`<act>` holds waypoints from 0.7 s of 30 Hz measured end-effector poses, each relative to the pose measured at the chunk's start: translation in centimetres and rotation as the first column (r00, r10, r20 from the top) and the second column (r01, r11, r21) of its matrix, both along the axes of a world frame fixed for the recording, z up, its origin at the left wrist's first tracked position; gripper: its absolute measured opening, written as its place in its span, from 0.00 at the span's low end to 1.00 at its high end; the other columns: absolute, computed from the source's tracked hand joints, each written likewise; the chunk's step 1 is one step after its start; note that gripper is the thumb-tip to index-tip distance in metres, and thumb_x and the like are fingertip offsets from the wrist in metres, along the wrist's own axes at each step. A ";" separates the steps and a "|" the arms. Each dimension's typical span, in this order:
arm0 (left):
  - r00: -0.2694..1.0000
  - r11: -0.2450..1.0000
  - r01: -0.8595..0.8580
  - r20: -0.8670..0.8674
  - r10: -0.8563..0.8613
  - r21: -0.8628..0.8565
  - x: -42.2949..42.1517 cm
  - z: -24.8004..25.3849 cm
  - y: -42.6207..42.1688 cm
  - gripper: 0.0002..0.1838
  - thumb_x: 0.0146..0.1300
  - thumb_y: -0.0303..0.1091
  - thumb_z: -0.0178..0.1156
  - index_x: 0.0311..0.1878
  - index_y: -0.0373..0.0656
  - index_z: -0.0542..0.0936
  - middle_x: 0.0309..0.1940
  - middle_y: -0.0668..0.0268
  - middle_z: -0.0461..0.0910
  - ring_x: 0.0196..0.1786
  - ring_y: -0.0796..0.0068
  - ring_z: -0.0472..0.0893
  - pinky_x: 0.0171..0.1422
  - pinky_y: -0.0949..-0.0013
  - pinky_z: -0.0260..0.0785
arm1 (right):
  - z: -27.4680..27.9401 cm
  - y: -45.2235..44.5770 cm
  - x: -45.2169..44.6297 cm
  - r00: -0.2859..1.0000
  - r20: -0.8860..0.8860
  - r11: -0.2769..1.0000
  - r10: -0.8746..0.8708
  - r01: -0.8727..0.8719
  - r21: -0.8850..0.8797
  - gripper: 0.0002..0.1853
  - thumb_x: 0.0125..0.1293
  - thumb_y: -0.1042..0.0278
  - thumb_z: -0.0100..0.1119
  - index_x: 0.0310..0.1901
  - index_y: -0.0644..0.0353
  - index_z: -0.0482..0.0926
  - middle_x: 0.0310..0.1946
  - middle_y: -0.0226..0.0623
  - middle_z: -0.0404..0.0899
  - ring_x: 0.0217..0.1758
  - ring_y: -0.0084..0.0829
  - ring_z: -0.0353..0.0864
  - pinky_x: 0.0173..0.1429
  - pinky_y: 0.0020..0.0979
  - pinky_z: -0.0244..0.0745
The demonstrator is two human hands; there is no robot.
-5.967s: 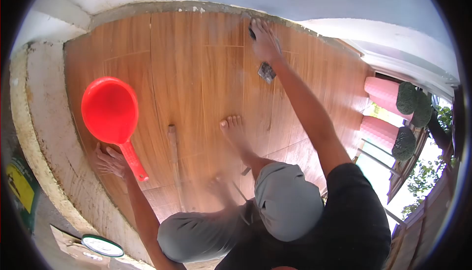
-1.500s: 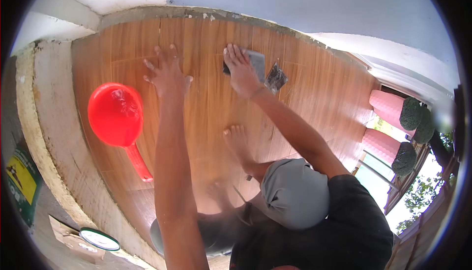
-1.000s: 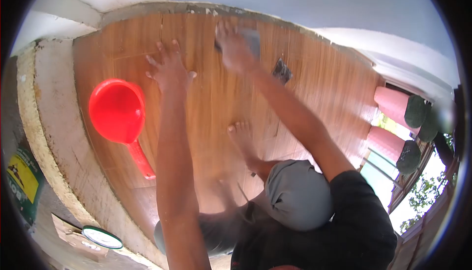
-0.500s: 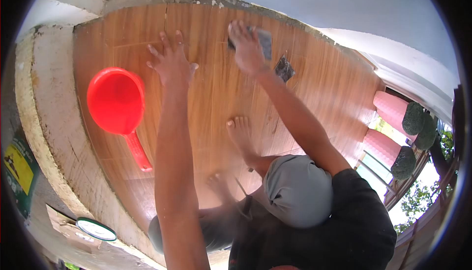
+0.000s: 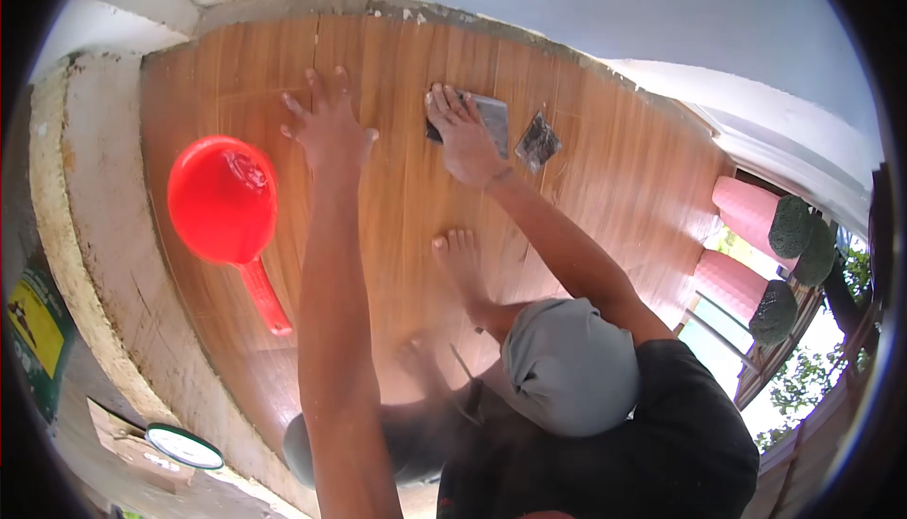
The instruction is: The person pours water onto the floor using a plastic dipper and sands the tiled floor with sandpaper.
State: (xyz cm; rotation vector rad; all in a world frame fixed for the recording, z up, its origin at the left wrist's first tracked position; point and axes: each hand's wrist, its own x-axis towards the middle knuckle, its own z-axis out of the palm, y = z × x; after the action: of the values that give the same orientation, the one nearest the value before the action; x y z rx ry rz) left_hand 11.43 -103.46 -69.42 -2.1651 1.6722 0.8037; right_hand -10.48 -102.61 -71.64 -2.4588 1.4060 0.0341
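My left hand (image 5: 331, 132) lies flat on the wood-patterned floor (image 5: 397, 188) with its fingers spread, holding nothing. Under my right hand (image 5: 463, 136) is a flat, rectangular grey-black pad (image 5: 492, 120); the fingers press together over its left part, and its right part shows. Just right of that pad, apart from it, a small dark square piece (image 5: 539, 141) with pale smears lies on the floor. A red dipper (image 5: 222, 203) sits to the left of my left forearm, its handle towards me and a shiny patch inside its bowl.
A rough concrete ledge (image 5: 118, 226) borders the floor on the left, and a pale wall (image 5: 605, 9) rises at the far side. My bare foot (image 5: 460, 259) is on the floor between my arms. Pink rolls (image 5: 746, 207) with dark green ends stand at the right.
My right hand and the grey-black pad have slid towards me and slightly left, uncovering more of the small dark square. My left hand stays about where it was.
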 end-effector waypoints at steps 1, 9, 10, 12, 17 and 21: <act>1.000 1.000 0.008 0.005 -0.008 -0.006 -0.1 0.0 0.2 0.60 0.55 0.56 0.72 0.82 0.67 0.39 0.83 0.60 0.34 0.80 0.31 0.40 0.72 0.25 0.55 | 0.1 -0.2 0.2 0.998 -0.060 0.999 0.020 -0.022 -0.025 0.35 0.61 0.81 0.45 0.73 0.62 0.62 0.78 0.45 0.56 0.81 0.41 0.53 0.82 0.53 0.43; 0.998 0.998 0.038 0.051 -0.035 -0.059 -0.1 0.3 -0.7 0.57 0.56 0.57 0.71 0.82 0.63 0.44 0.83 0.57 0.39 0.79 0.30 0.48 0.69 0.28 0.62 | 0.2 -1.5 2.1 0.959 -0.259 0.986 0.117 -0.144 -0.088 0.34 0.61 0.71 0.53 0.71 0.64 0.65 0.75 0.44 0.61 0.79 0.42 0.57 0.80 0.56 0.45; 0.998 0.997 0.040 0.042 -0.037 -0.069 -0.2 0.2 -0.1 0.57 0.56 0.57 0.71 0.81 0.63 0.45 0.83 0.57 0.39 0.78 0.30 0.48 0.69 0.28 0.62 | 0.2 -1.4 2.0 0.958 -0.262 0.984 0.119 -0.149 -0.099 0.33 0.62 0.71 0.53 0.71 0.64 0.65 0.75 0.43 0.61 0.79 0.42 0.57 0.80 0.57 0.45; 0.998 0.996 0.048 0.050 -0.044 -0.078 0.0 0.0 0.0 0.57 0.56 0.57 0.71 0.81 0.63 0.45 0.82 0.57 0.39 0.78 0.30 0.48 0.69 0.28 0.62 | 0.1 -2.3 2.1 0.961 -0.258 0.981 0.103 -0.141 -0.135 0.33 0.62 0.71 0.53 0.71 0.64 0.65 0.75 0.43 0.61 0.79 0.42 0.57 0.80 0.58 0.45; 1.000 1.000 -0.003 -0.014 0.003 0.004 0.0 0.6 -0.8 0.60 0.55 0.57 0.72 0.82 0.67 0.40 0.83 0.60 0.33 0.80 0.30 0.41 0.72 0.25 0.54 | 0.1 -6.0 2.7 0.953 -0.303 0.992 0.017 -0.053 -0.112 0.34 0.62 0.71 0.52 0.73 0.62 0.63 0.76 0.42 0.60 0.80 0.39 0.56 0.80 0.59 0.45; 1.000 0.999 -0.004 -0.006 0.003 -0.040 0.2 -0.1 -0.5 0.60 0.55 0.56 0.72 0.82 0.67 0.41 0.83 0.60 0.33 0.80 0.31 0.41 0.72 0.24 0.55 | -1.1 -3.2 0.6 0.959 -0.275 0.978 0.066 -0.116 -0.172 0.36 0.61 0.72 0.53 0.73 0.63 0.61 0.76 0.44 0.59 0.80 0.39 0.56 0.80 0.59 0.43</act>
State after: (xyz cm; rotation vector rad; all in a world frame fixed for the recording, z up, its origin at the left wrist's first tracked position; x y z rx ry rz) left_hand 11.64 -104.00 -69.53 -2.1952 1.7022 0.7851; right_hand -9.85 -105.83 -72.75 -2.7585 1.4584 0.2783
